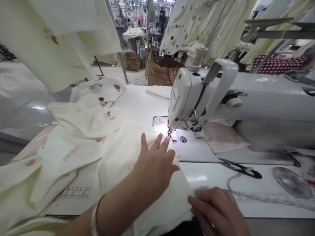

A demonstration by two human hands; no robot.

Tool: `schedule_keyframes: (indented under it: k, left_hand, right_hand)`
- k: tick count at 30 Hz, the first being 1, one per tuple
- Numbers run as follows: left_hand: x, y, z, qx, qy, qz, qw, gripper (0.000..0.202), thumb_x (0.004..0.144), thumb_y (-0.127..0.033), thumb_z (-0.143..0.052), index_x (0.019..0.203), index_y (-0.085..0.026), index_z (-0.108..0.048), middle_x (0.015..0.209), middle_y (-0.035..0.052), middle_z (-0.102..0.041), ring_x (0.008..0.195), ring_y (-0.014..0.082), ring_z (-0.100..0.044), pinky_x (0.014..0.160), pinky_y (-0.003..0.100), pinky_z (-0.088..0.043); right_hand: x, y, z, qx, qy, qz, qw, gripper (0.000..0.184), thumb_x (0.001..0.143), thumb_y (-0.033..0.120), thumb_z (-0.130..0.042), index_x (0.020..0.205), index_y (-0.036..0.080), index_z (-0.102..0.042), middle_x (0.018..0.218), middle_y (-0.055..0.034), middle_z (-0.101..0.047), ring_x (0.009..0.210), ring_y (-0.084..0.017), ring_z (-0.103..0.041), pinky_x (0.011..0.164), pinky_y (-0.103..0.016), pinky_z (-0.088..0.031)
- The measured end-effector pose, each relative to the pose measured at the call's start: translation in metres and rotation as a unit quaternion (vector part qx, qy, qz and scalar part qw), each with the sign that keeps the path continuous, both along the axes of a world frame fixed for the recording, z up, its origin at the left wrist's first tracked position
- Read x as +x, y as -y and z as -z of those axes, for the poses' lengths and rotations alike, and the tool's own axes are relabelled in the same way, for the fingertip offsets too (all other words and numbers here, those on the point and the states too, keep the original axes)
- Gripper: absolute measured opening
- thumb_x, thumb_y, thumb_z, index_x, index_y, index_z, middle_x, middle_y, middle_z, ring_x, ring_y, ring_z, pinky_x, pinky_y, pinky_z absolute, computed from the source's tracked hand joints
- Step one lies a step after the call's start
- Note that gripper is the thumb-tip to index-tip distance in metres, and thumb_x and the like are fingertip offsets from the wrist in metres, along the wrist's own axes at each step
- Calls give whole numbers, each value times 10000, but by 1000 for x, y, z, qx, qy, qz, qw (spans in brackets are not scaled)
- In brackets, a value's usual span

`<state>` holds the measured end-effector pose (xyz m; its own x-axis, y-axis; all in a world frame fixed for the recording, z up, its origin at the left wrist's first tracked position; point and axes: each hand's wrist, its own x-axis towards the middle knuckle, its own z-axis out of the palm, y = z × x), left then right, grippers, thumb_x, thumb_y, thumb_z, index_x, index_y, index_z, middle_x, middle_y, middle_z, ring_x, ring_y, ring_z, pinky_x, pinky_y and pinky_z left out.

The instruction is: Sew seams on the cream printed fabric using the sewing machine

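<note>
A cream fabric piece (98, 154) with red prints lies spread over the sewing table. My left hand (154, 164) rests flat on it with fingers spread, just left of the needle and presser foot (172, 134) of the white sewing machine (221, 101). My right hand (216, 209) pinches the fabric's near right edge at the table's front, fingers closed on the cloth. A lamp lights the needle area.
Black thread snips (240, 168) lie on the white table (211, 173) right of the fabric, beside a strip of lace trim (258, 196). A checked cloth (223, 137) lies under the machine arm. Cream garments hang overhead; cardboard boxes (161, 72) stand behind.
</note>
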<state>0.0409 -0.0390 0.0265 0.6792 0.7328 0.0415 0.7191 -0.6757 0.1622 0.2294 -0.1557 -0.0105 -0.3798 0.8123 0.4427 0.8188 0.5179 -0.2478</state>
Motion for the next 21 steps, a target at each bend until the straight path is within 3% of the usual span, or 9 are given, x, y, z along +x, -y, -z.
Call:
schedule_keyframes:
  k: [2, 5, 9, 13, 21]
  left_hand:
    - [-1, 17, -1, -10, 5, -2, 1000, 334, 888, -414, -439, 1060, -158, -567, 1380, 169, -389, 1301, 383, -286, 943, 775, -136]
    - [-2, 36, 11, 2, 7, -8, 1000, 442, 884, -462, -421, 1175, -142, -514, 1398, 181, -353, 1296, 398, -284, 910, 793, -164]
    - [-8, 38, 25, 0, 9, -1, 1000, 472, 897, -470, -381, 1252, -168, -460, 1437, 153, -289, 1312, 391, -252, 918, 767, -199]
    - [-21, 16, 24, -8, 25, 30, 999, 484, 919, -488, -287, 1288, -200, -408, 1449, 123, -281, 1335, 352, -222, 964, 729, -170]
    - [-35, -63, 22, 15, 55, 97, 994, 455, 894, -498, -383, 1238, -209, -449, 1410, 116, -359, 1326, 289, -263, 1048, 600, -113]
  right_hand:
    - [-2, 0, -3, -15, -13, -7, 1000, 210, 805, 78, -532, 983, 163, -605, 735, -26, -554, 638, -123, -491, 589, -281, -373]
    - [-1, 2, -5, -31, -15, -6, 999, 210, 818, 80, -510, 989, 163, -599, 707, -13, -534, 627, -120, -479, 583, -279, -363]
    - [5, -1, -7, 2, 10, -43, 999, 211, 826, 85, -487, 976, 164, -612, 858, -60, -623, 720, -142, -534, 621, -286, -413]
    - [8, -22, -11, -1, 90, -115, 989, 251, 836, 103, -472, 1024, 172, -623, 1091, -51, -642, 820, -170, -543, 685, -315, -434]
    - [-6, -94, -20, 44, 59, -154, 985, 211, 855, 96, -478, 976, 167, -636, 971, -35, -667, 736, -151, -519, 623, -300, -368]
